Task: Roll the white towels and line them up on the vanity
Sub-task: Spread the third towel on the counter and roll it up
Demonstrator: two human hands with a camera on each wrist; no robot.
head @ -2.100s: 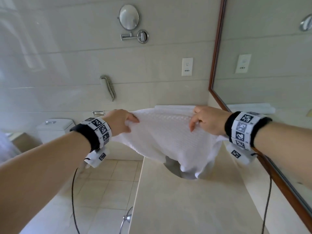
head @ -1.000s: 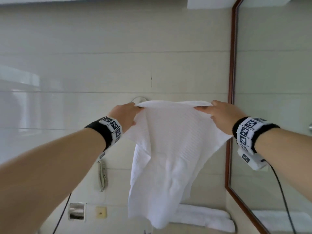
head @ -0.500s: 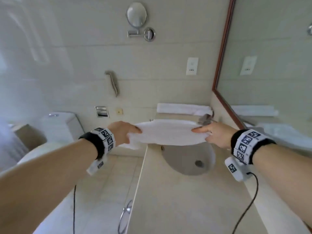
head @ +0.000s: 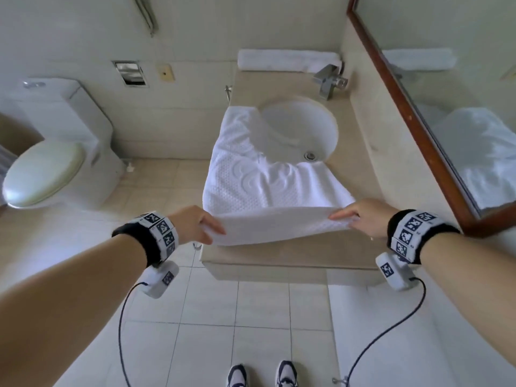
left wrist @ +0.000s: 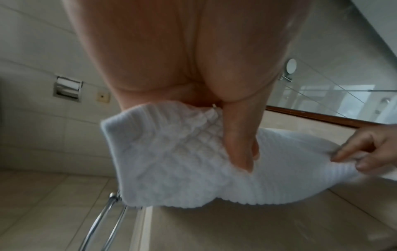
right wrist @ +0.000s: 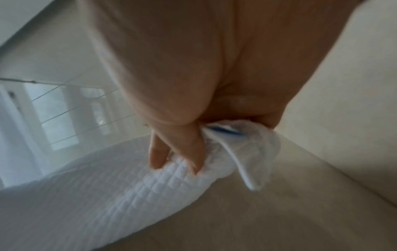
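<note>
Both grips hold the near edge of the white towel (head: 251, 174): the left hand (head: 195, 223) pinches its left corner at 9 o'clock, the right hand (head: 363, 217) its right corner at 3 o'clock, thumbs above and fingers below, the arms stretched forward. This edge is lifted above the desk (head: 279, 255). Toward 12 o'clock the towel lies spread and sags into the sink (head: 321, 127). It seems the rolling is about to start; next the edge must curl evenly. Farthest, a rolled towel (head: 287, 60) lies at the wall.
</note>
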